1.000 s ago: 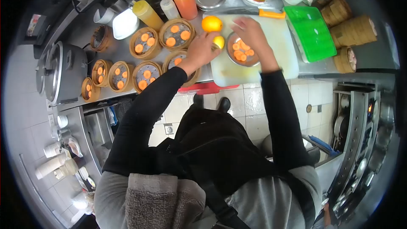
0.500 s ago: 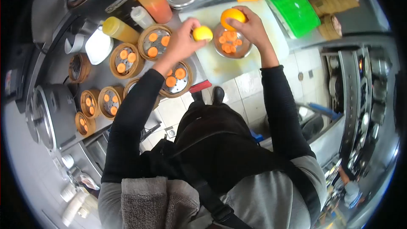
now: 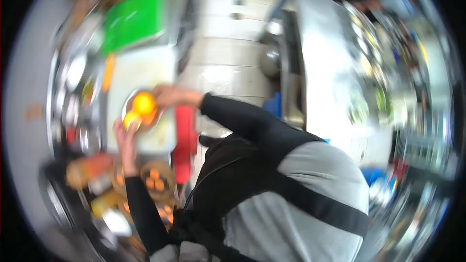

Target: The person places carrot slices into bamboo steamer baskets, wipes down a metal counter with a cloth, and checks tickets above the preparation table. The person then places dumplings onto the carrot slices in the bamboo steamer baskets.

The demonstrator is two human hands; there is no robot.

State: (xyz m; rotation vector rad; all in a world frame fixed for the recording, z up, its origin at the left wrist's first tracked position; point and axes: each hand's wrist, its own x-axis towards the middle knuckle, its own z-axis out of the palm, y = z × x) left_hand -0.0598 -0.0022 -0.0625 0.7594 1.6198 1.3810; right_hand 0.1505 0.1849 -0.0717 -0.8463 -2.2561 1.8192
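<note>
My left hand (image 3: 125, 139) has its fingertips closed on a yellow lemon (image 3: 131, 119) at the lower left rim of a metal bowl (image 3: 127, 103). My right hand (image 3: 171, 96) is at the bowl's right side, its fingers against an orange (image 3: 144, 102) over the bowl. Motion blurs these fingers, so their exact grip is unclear. Fruit and hands largely cover the bowl's contents. Beneath the bowl lies a white cutting board (image 3: 145, 65). An orange-handled tool (image 3: 108, 73) rests along the board's left edge.
A green container (image 3: 135, 19) stands beyond the board. Bamboo steamers with carrot slices (image 3: 155, 180) and sauce bottles (image 3: 90, 169) are near my left forearm. Something red (image 3: 183, 140) hangs at the board's near edge. A long pale counter (image 3: 325, 63) runs along the right.
My head has turned right, so the bench now appears on the left, blurred. My hands have come closer together, bringing the lemon and the orange side by side over the bowl.
</note>
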